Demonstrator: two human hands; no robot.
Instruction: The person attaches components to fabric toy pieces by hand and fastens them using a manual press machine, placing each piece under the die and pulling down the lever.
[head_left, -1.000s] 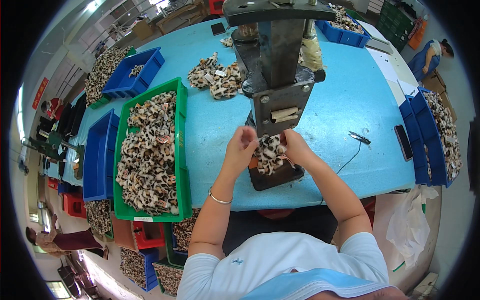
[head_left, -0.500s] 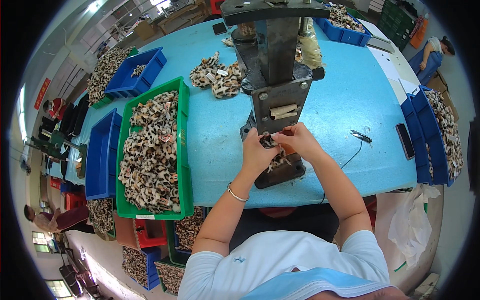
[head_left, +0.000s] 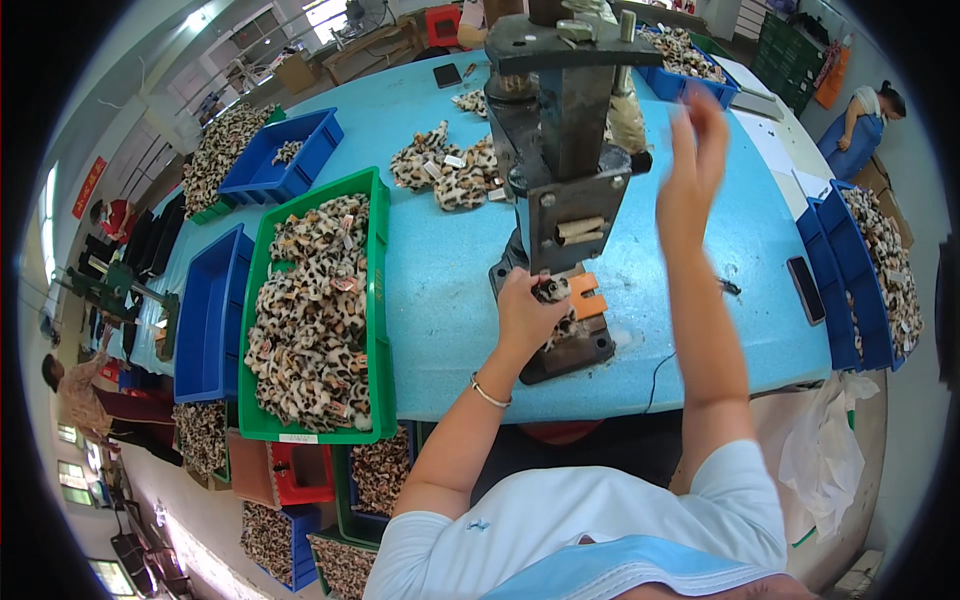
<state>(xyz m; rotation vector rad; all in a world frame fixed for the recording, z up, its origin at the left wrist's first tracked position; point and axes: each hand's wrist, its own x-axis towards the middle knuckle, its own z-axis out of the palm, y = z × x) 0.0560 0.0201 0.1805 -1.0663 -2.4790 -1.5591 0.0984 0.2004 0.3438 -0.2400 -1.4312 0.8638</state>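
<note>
Your left hand [head_left: 527,318] pinches a small leopard-print fabric piece [head_left: 553,292] on the base of the hand press [head_left: 565,190], directly under the ram and just beside the orange block [head_left: 587,297] on that base. The fingers are closed on the piece, thumb on the side toward you. Your right hand [head_left: 692,170] is raised at the right of the press, level with the black knob [head_left: 641,160] of its lever; it is blurred, its fingers look spread, and it holds nothing that can be made out. Judge the piece as light, soft and limp: it will fold or slide rather than stay where you set it, so it needs a hold until the ram bears on it. Take it at the edge nearest you, away from the point under the ram, and keep your fingertips outside the ram's path. The fabric is not likely to be fragile, but a small fitting on it, if there is one, cannot be seen at this size. The press itself looks heavy and rigid; it should not shift on the blue table [head_left: 440,280]. Left of the press, the green bin [head_left: 378,300] holds a heap of like pieces, with blue bins [head_left: 205,320] beyond it. Behind the press lies a loose pile of pieces [head_left: 445,170].
</note>
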